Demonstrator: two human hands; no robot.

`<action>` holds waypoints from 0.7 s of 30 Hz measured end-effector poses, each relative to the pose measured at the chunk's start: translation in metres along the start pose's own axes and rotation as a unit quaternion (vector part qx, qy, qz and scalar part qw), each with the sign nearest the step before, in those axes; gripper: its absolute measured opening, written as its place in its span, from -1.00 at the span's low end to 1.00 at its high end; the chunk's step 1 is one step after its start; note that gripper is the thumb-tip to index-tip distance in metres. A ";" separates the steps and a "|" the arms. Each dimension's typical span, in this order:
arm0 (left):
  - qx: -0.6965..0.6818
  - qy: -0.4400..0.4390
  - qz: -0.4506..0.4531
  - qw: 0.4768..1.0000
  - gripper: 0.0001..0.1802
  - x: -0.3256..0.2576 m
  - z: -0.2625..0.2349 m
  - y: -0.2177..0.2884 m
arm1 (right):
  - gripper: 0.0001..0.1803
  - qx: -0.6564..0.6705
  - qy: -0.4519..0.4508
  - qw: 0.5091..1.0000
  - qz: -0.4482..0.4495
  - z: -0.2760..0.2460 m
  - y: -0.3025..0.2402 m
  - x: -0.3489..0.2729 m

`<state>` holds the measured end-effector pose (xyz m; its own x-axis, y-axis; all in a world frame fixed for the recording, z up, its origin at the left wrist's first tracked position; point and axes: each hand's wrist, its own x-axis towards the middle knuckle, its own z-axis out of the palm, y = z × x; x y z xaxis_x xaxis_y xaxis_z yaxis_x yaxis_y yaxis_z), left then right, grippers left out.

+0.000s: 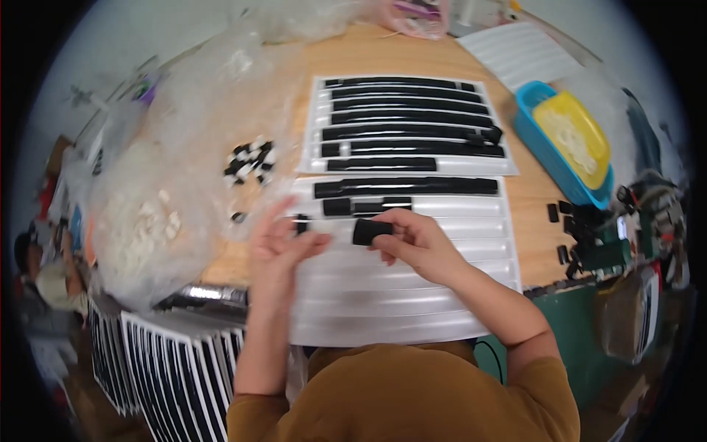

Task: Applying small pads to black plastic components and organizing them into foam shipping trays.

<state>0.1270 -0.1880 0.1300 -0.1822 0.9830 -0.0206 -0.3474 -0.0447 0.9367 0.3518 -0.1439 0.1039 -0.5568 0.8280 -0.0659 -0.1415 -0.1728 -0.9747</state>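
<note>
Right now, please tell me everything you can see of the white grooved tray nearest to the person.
The near white tray looks like thin moulded plastic with long parallel grooves across it. It lies flat on the wooden table, just before a second, fuller tray. Black strips fill only its top grooves; the rest are bare. Both hands hover above it, the right hand pinching a small black piece.

Two trays on the table
The near tray [412,295] lies before the far tray [409,168]; a basket [537,140] stands at their right.
</note>
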 end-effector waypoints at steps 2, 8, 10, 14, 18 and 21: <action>-0.047 -0.029 -0.059 0.997 -0.61 -0.009 0.004 -0.008 | -0.72 -0.022 -0.013 1.000 0.001 0.003 -0.002 -0.002; -0.062 0.010 -0.103 0.993 -0.70 -0.022 -0.001 -0.025 | -0.74 -0.109 -0.016 0.994 0.012 0.001 0.000 -0.007; -0.042 0.004 -0.109 0.993 -0.71 -0.023 -0.004 -0.025 | -0.74 -0.156 -0.005 0.988 -0.003 -0.002 0.002 -0.008; -0.007 -0.018 -0.049 0.999 -0.70 -0.026 -0.001 -0.029 | -0.76 -0.219 -0.023 0.975 0.001 0.005 -0.003 -0.011; -0.010 -0.037 -0.054 0.998 -0.70 -0.032 0.014 -0.034 | -0.77 -0.244 -0.034 0.969 -0.017 0.017 -0.005 -0.013; -0.031 -0.020 -0.058 0.998 -0.71 -0.036 0.016 -0.037 | -0.78 -0.289 -0.019 0.956 -0.050 0.023 -0.004 -0.015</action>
<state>0.1618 -0.2190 0.1014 -0.1010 0.9884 -0.1136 -0.4208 0.0610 0.9051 0.3420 -0.1678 0.1138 -0.5958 0.8025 0.0311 0.2732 0.2389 -0.9318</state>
